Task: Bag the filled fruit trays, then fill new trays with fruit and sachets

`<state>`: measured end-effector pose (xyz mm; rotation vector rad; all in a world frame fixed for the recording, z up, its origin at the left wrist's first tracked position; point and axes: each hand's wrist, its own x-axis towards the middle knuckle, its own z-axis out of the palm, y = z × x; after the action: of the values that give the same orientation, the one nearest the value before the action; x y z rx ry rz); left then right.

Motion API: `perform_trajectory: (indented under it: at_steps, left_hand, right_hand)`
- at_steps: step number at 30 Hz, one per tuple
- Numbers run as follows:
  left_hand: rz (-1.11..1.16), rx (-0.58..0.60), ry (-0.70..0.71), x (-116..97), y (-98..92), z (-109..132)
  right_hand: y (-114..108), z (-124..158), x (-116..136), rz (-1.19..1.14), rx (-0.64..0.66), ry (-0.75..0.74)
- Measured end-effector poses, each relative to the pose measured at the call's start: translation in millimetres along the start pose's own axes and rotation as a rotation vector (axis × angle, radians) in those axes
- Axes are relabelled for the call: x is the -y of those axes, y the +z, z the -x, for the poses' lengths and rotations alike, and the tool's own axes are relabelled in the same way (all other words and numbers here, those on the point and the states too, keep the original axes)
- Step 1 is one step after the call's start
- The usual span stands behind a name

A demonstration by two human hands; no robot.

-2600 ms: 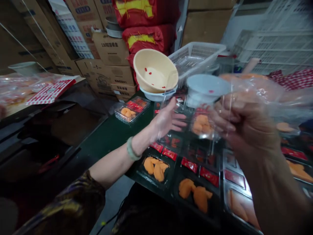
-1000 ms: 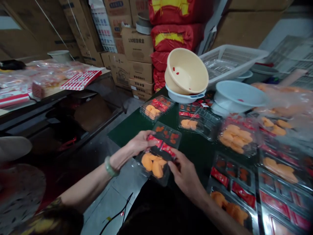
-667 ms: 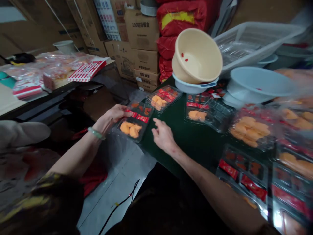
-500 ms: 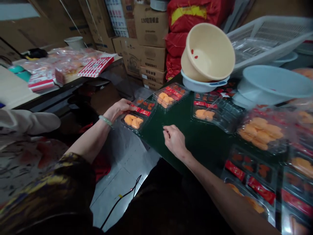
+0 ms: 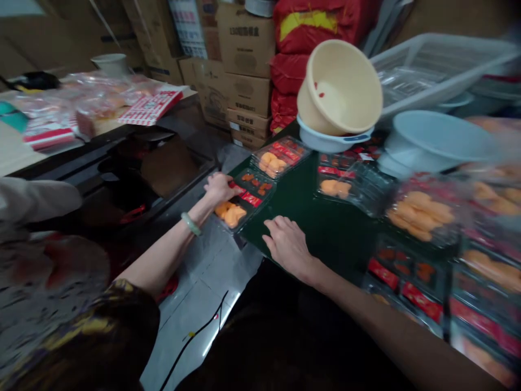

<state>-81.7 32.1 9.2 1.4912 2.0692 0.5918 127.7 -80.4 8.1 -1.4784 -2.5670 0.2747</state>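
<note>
Tray, apparently fully filled, on the tabletop, front-left of the cream basin; lid unclear. Left hand on it, grip indeterminable; right hand empty, fingers loosely parted. Other trays, front-right of the basin, seem left to do.

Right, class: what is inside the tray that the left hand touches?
Orange pieces, red packets and reddish-brown bits show in the tray. The left hand covers part, so whatever lies beneath is hidden.
</note>
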Motion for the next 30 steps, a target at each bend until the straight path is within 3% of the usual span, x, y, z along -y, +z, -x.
perform_trajectory:
  at_steps: [3, 5, 6, 7, 9, 11, 13, 17, 22, 24, 27, 30]
  left_hand:
    - [-0.283, -0.128, 0.074, -13, 6.8, 18]
    - [-0.283, -0.268, 0.211, -26, 10.4, 28]
    - [-0.211, -0.279, 0.306, -35, 13.7, 33]
    - [-0.098, -0.24, 0.391, -47, 18.9, 39]
    - [0.192, -0.014, 0.459, -76, 35.1, 49]
    - [0.484, 0.243, 0.332, -109, 57.1, 56]
    - [0.687, 0.396, 0.141, -138, 79.6, 60]
    - [0.804, 0.521, 0.017, -164, 108.2, 66]
    - [0.927, 0.677, -0.132, -162, 115.3, 76]
    - [1.058, 0.79, -0.233, -162, 115.4, 78]
    - [1.401, 1.045, -0.325, -159, 113.8, 81]
    - [1.711, 1.15, -0.207, -148, 109.7, 88]
  right_hand:
    - [-18, 46, -19, -0.018, -0.08, 0.056]
    - [-33, 69, -43, -0.065, -0.224, 0.153]
    - [-42, 76, -58, -0.1, -0.311, 0.219]
    - [-51, 80, -76, -0.135, -0.389, 0.288]
    - [-70, 76, -112, -0.172, -0.489, 0.425]
    - [-86, 61, -139, -0.104, -0.484, 0.515]
    - [-92, 41, -153, 0.111, -0.378, 0.503]
    - [-74, 15, -160, 0.533, -0.139, 0.372]
    - [-63, 15, -169, 0.558, -0.111, 0.327]
    - [-69, 22, -159, 0.56, -0.169, 0.268]
    - [-74, 39, -126, 0.524, -0.385, 0.021]
    - [-67, 57, -92, 0.402, -0.495, -0.268]
